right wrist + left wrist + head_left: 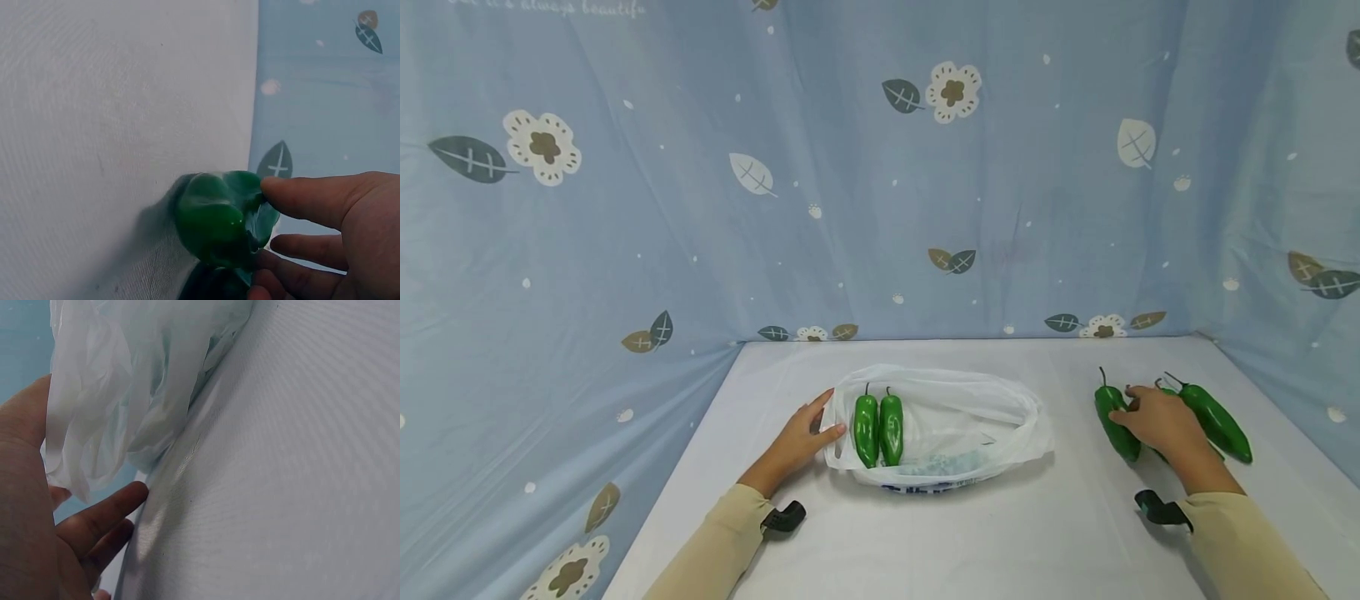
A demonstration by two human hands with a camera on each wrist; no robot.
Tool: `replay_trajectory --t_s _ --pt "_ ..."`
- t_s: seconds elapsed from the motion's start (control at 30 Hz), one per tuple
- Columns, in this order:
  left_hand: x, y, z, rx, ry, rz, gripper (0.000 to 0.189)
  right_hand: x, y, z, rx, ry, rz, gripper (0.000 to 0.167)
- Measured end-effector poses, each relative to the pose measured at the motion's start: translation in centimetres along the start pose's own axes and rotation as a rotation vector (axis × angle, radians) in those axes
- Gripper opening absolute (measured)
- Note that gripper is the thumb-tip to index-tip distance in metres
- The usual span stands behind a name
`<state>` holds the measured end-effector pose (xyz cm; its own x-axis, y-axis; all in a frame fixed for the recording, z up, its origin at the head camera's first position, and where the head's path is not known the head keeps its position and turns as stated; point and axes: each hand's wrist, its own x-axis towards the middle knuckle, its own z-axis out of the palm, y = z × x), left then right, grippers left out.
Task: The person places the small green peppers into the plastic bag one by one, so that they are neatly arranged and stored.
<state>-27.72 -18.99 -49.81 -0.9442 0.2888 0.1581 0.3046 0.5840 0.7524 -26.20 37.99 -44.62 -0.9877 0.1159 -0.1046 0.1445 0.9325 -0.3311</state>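
Note:
A white plastic bag (985,408) lies on the table with its mouth spread open. Two green peppers (878,429) rest side by side at its left end, stems toward the back. My left hand (797,442) touches the bag's left edge, thumb and fingers apart; the film hides part of the thumb in the left wrist view. Out to the right, my right hand (1165,421) has its thumb and fingers on the leftmost pepper (1116,425) of a small group. That pepper's rounded end (219,219) shows below the thumb. Another pepper (1217,421) lies just right of the hand.
A white cloth covers the table (970,533). Blue patterned fabric (850,208) hangs behind it and along both sides. Part of a further pepper shows beneath my right hand. Dark wrist devices (784,517) stick out from both beige sleeves (722,542).

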Motion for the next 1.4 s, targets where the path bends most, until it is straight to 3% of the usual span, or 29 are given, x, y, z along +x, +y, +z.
replay_trajectory --t_s 0.3,0.87,1.4 --pt "-0.2 -0.7 0.2 0.004 -0.012 -0.021 0.079 0.2 -0.3 0.7 0.017 -0.002 0.002 0.08" --pt "-0.1 -0.1 0.1 0.012 -0.002 -0.016 0.079 -0.5 -0.2 0.9 0.259 -0.023 -0.029 0.086" --pt "0.1 -0.7 0.1 0.021 -0.003 0.05 0.077 -0.8 -1.2 0.7 0.364 -0.015 0.003 0.086"
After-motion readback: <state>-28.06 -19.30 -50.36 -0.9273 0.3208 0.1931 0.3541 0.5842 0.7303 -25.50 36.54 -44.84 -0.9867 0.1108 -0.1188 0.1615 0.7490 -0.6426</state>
